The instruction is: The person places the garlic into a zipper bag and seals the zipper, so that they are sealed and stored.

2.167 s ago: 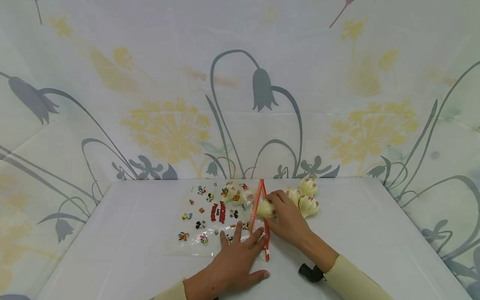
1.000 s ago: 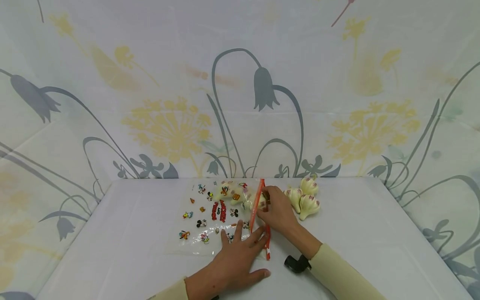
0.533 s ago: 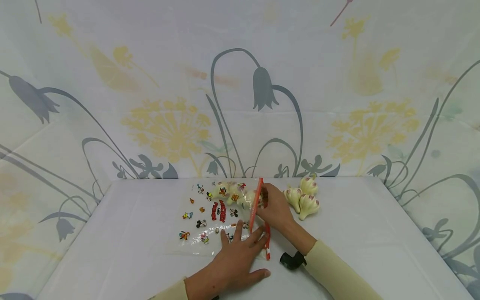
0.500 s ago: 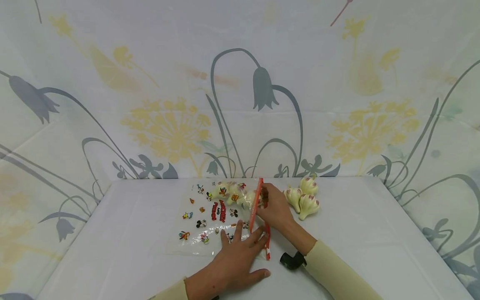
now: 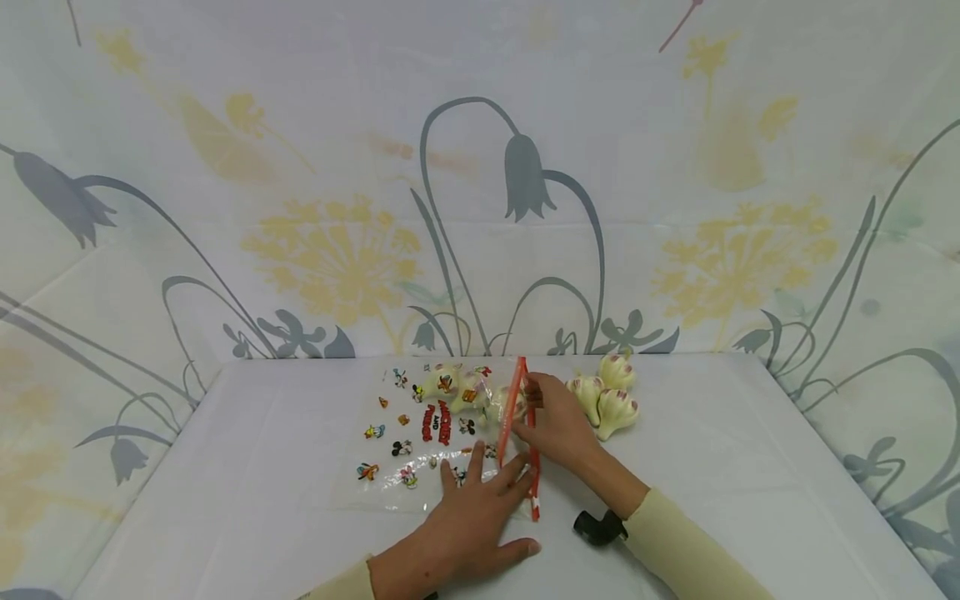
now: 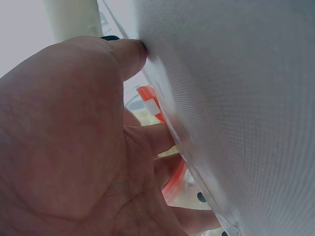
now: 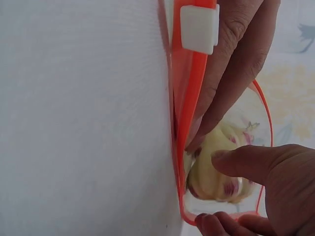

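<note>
A clear zipper bag point(image 5: 386, 454) with cartoon prints lies on the table, its orange-edged mouth point(image 5: 512, 408) facing right. Several garlic bulbs point(image 5: 457, 387) show through its far part. My left hand point(image 5: 476, 521) rests on the near part of the bag with fingers spread, some touching the orange edge. At the mouth is my right hand point(image 5: 562, 429), its fingers loosely bent. In the right wrist view the thumb point(image 7: 246, 162) overlaps a garlic bulb point(image 7: 206, 179) inside the mouth; no grip shows, and whether they touch I cannot tell.
Three garlic bulbs point(image 5: 606, 396) sit together on the white table just right of my right hand. A white slider point(image 7: 199, 29) is on the orange edge. A flower-patterned cloth point(image 5: 480, 208) stands behind the table. A black wrist device point(image 5: 598, 527) is on my right wrist.
My right hand has put a garlic bulb through the bag's mouth and let it go, then drawn back slightly right. Bulbs inside have shifted left. My left hand has stayed put.
</note>
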Available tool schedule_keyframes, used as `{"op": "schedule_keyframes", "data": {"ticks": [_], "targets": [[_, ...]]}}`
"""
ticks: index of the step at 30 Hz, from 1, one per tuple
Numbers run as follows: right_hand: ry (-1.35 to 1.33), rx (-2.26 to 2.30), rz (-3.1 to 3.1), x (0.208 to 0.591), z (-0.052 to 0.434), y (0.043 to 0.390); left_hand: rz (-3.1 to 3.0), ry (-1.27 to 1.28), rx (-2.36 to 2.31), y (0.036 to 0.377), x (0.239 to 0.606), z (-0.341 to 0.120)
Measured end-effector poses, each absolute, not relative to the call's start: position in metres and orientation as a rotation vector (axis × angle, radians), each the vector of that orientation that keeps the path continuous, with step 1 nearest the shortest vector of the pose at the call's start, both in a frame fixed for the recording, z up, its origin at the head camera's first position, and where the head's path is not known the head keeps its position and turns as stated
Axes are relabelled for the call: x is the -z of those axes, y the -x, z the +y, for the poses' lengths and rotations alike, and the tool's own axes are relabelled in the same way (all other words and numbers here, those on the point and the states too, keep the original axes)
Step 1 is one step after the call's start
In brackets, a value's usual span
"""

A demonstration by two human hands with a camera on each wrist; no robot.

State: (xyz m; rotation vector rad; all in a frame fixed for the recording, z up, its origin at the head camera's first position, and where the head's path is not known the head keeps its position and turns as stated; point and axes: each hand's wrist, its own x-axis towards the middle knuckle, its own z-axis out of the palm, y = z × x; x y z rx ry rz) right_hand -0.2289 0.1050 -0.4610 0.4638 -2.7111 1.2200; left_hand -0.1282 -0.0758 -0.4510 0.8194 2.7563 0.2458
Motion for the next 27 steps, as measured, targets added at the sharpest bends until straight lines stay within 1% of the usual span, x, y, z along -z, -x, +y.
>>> {"op": "schedule_keyframes", "data": {"ticks": [22,27], "targets": [[-0.562,-0.892,-2.565,0.451,0.144,0.198,2.733,-0.802,-0.252,0.128,0.452,-0.075],[-0.534,-0.870,-2.505,0.448,0.157,0.194,2.732,-0.795,-0.250,0.129,0.451,-0.075]]}}
